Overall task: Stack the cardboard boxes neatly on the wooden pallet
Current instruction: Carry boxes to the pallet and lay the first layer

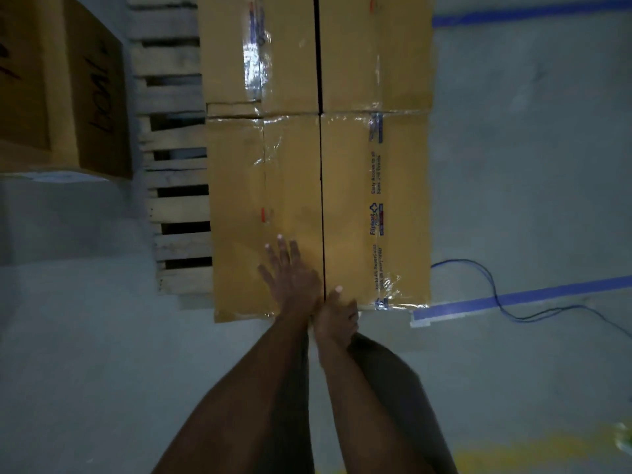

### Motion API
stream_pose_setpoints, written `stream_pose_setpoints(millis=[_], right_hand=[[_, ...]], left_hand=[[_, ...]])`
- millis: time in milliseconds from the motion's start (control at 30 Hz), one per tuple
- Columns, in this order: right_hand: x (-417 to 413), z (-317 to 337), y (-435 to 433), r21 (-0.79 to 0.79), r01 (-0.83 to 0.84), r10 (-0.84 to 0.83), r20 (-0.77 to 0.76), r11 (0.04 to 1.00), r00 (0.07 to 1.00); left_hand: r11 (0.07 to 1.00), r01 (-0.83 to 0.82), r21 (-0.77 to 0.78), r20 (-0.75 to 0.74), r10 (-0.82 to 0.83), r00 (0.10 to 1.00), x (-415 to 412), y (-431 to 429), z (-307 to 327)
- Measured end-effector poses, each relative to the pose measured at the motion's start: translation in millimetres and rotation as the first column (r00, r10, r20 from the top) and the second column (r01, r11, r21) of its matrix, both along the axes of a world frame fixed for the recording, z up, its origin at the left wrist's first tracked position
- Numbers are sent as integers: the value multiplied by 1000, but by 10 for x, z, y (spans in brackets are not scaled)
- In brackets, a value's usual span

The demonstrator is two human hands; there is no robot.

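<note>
Several taped cardboard boxes lie flat in a tight block on the wooden pallet (178,213), whose bare slats show to the left. My left hand (290,271) rests flat, fingers spread, on top of the near left box (246,200), beside the dark seam between boxes. My right hand (337,318) curls over the near edge of the near right box (403,206), thumb on top. Two more boxes, the far left box (232,49) and the far right box (403,53), sit behind them, flush.
A larger brown carton (68,83) with black marker writing stands at the upper left, beside the pallet. Blue tape lines (513,299) and a loose blue cable (492,289) run across the grey floor on the right. Yellow paint marks the floor at the bottom right.
</note>
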State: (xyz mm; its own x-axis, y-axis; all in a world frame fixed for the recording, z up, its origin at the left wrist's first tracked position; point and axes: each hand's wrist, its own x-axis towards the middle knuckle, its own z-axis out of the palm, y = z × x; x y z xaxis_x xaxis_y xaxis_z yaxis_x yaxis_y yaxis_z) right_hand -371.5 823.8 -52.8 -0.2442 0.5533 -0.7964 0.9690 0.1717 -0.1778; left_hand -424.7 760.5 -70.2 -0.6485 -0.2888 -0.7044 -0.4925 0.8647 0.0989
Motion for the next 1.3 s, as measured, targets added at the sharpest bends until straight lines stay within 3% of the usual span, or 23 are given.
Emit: stream_pose_setpoints(millis=[267, 533, 733, 1033, 1300], right_hand=[[-339, 1135, 634, 40, -244, 247, -115, 969, 962], [-543, 1917, 1383, 160, -490, 516, -298, 857, 804], [-559, 1952, 1134, 133, -518, 534, -278, 845, 799], [-569, 1869, -182, 14, -606, 594, -214, 795, 775], [-851, 1832, -465, 20, -481, 472, -234, 876, 850]], left_hand=[[998, -56, 3, 25, 56, 998, 750, 518, 1192], [999, -25, 23, -165, 29, 986, 623, 964, 1891], [997, -83, 2, -160, 82, 984, 625, 652, 1966], [996, -79, 32, -178, 84, 981, 482, -576, 1782], [997, -38, -61, -136, 29, 990, 172, -1524, 1644]])
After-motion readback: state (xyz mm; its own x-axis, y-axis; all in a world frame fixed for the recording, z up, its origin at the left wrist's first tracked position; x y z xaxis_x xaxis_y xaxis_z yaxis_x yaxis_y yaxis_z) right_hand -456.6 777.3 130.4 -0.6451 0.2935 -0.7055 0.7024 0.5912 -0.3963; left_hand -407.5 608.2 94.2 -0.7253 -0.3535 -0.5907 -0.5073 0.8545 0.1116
